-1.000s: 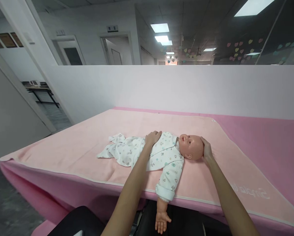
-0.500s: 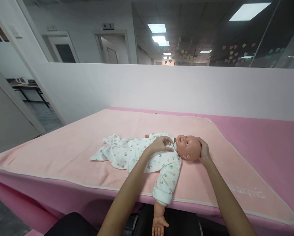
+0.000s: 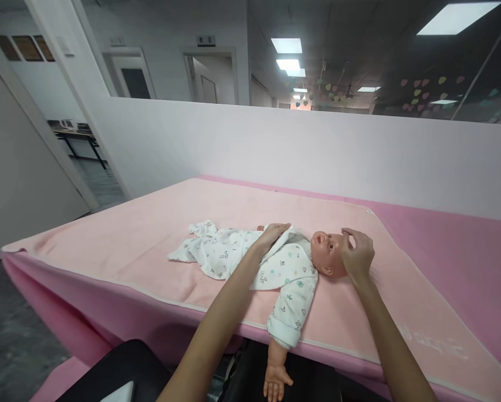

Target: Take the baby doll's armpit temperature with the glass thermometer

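Note:
A baby doll [image 3: 330, 254] lies on its back across the mat, head to the right, in a white printed top [image 3: 292, 268] and matching trousers [image 3: 217, 251]. One doll arm hangs over the near edge of the table. My left hand [image 3: 272, 235] is closed on the front flap of the top at the chest, and the cloth is raised in a fold beside it. Its fingertips are partly hidden. By the crown of the doll's head my right hand [image 3: 359, 254] is curved, thumb and fingers apart, holding nothing. I cannot tell whether it touches the head.
The peach mat [image 3: 141, 234] covers a pink cloth [image 3: 455, 245] on the table. A low white wall [image 3: 275, 139] with glass above stands behind. A black seat [image 3: 120, 368] and a white object [image 3: 119, 392] are below the near edge.
My left hand has gone from the doll's neckline to the chest flap, which now lifts in a fold. My right hand has loosened from around the doll's head. The view has shifted.

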